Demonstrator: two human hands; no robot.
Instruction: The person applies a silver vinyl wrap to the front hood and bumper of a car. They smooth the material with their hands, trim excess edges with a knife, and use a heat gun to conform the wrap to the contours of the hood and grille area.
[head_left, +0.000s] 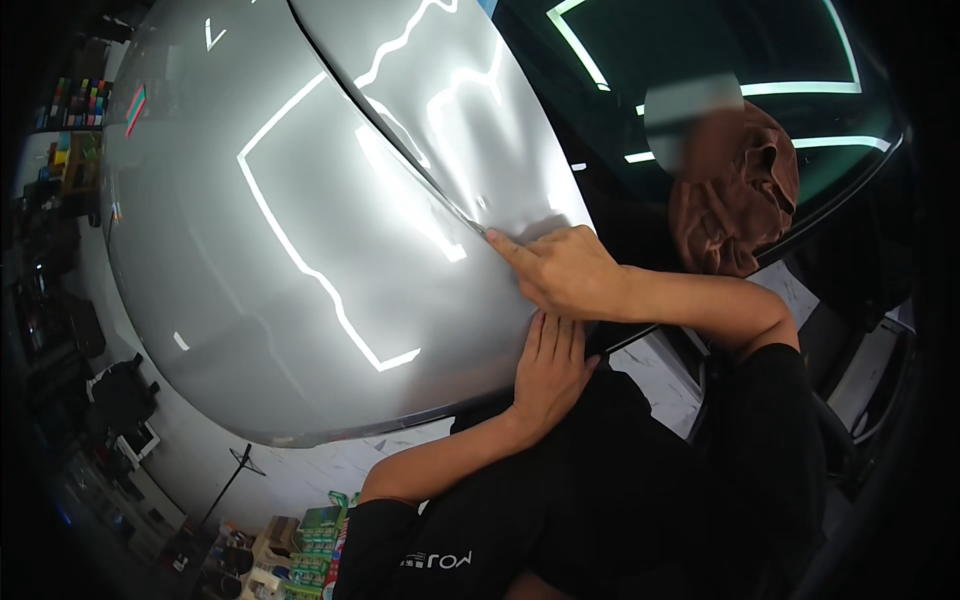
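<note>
Left hand (552,368) flat, right hand (572,272) seemingly touching seam (395,146).

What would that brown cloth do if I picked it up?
The cloth would probably flop and droop, since it already lies in soft, crumpled folds. It's likely light for its size, as it looks like just bunched fabric. Pushed, it might slide or bunch up, because the dark glass looks smooth and shiny.

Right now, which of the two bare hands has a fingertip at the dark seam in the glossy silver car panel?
The right bare hand: its index finger reaches the seam; the left bare hand rests at the panel, away from the seam.
</note>
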